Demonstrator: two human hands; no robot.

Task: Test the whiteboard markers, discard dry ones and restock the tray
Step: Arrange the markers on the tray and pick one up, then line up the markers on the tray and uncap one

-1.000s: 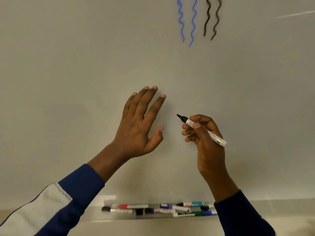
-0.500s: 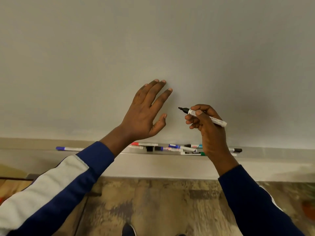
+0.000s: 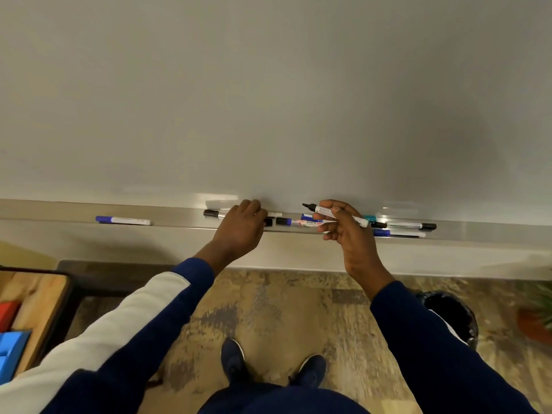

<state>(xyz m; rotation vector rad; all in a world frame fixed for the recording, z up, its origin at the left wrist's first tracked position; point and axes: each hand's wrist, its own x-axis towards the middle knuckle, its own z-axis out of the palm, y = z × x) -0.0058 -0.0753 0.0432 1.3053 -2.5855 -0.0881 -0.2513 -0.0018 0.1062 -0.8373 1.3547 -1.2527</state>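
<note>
My right hand (image 3: 348, 234) holds an uncapped black whiteboard marker (image 3: 336, 215) just above the marker tray (image 3: 179, 224), with its tip pointing left. My left hand (image 3: 242, 227) rests on the tray with the fingers curled down over the markers. A black cap (image 3: 268, 221) shows at its fingertips, and whether the fingers grip it is hidden. Several markers lie in the tray: a blue one (image 3: 122, 220) alone at the left, a black-capped one (image 3: 211, 213) beside my left hand, a cluster (image 3: 294, 222) between my hands, and black (image 3: 413, 225) and blue (image 3: 397, 233) ones at the right.
The blank whiteboard (image 3: 268, 100) fills the upper view. A black bin (image 3: 452, 312) stands on the floor under my right arm. A wooden table (image 3: 38, 297) with red and blue boxes is at the left, and a potted plant (image 3: 537, 312) at the right edge. My feet are below.
Both hands have dropped from the board face to the tray. My left hand went from flat and spread to curled over the markers. The view has tilted down, and the squiggles are out of frame.
</note>
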